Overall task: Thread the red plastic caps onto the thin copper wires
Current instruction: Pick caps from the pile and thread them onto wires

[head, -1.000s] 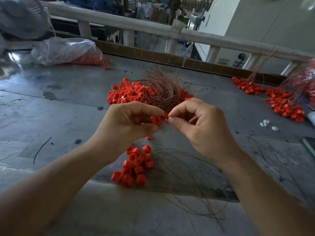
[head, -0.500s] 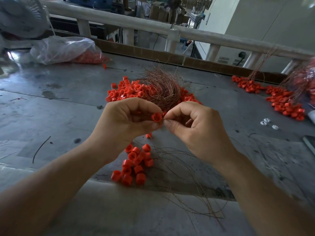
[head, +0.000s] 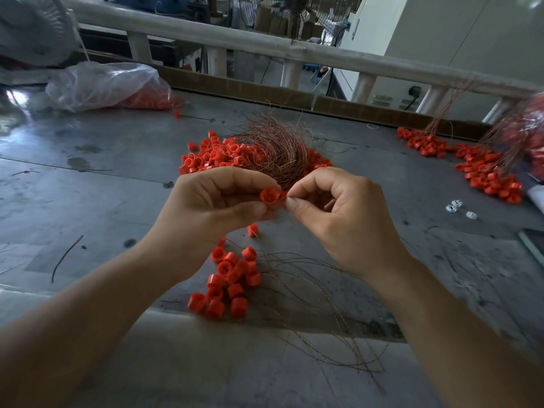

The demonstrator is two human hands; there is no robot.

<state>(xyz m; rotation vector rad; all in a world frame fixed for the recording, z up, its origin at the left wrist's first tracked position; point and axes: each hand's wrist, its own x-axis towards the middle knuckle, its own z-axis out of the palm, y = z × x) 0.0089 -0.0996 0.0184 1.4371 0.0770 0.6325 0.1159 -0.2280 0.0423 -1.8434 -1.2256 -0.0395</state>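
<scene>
My left hand (head: 216,203) pinches a red plastic cap (head: 269,195) between thumb and forefinger, its open end facing the camera. My right hand (head: 338,213) pinches a thin copper wire at its fingertips, right beside the cap; the wire tip itself is too fine to see. Behind my hands lies a bundle of copper wires (head: 278,151) on a heap of loose red caps (head: 212,154). Below my hands sits a cluster of caps (head: 229,281) with long wires (head: 318,290) trailing to the right.
The grey metal table (head: 88,178) carries a clear plastic bag of caps (head: 109,85) at the back left and another pile of caps with wires (head: 482,166) at the right. A white railing (head: 323,54) runs behind. A fan (head: 32,25) stands at the far left.
My hands have drawn closer together and risen slightly. The cap in my left hand now meets the fingertips of my right hand.
</scene>
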